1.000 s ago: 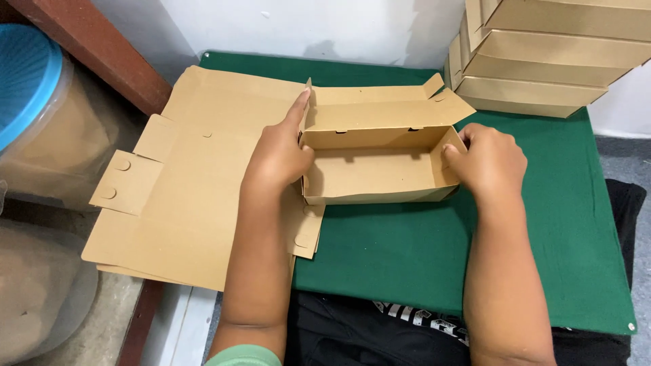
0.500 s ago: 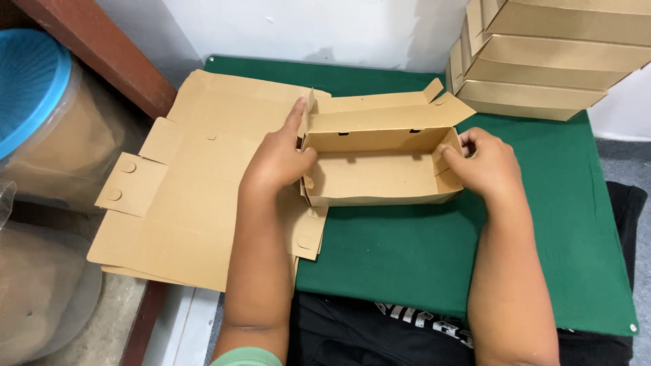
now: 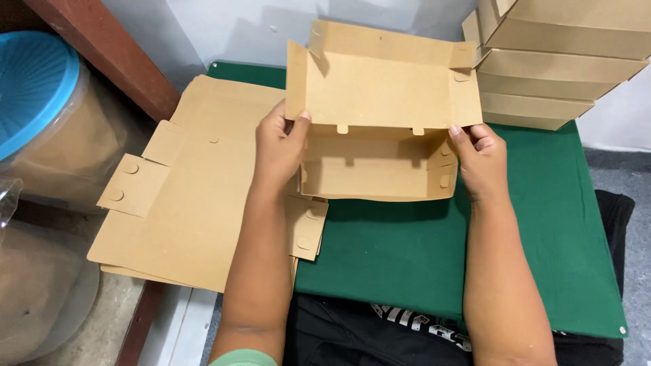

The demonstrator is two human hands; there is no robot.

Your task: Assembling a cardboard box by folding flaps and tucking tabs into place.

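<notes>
Now we hold a half-folded cardboard box (image 3: pixel 380 135) above the green bench (image 3: pixel 542 224).
Our left hand (image 3: pixel 278 146) and right hand (image 3: pixel 481 159) grip its ends, lid flap upright.

cardboard box (image 3: pixel 380 163): lifted off green mat | lid flap (image 3: pixel 383 85): now raised upright

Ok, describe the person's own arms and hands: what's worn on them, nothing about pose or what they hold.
Both forearms are bare down to the hands. The left hand and the right hand wear no gloves, and no rings, watch or bracelets show. The fingernails are short and unpainted as far as can be seen. Only a light green sleeve edge appears at the bottom of the left arm; the right arm's sleeve is out of view.
</notes>
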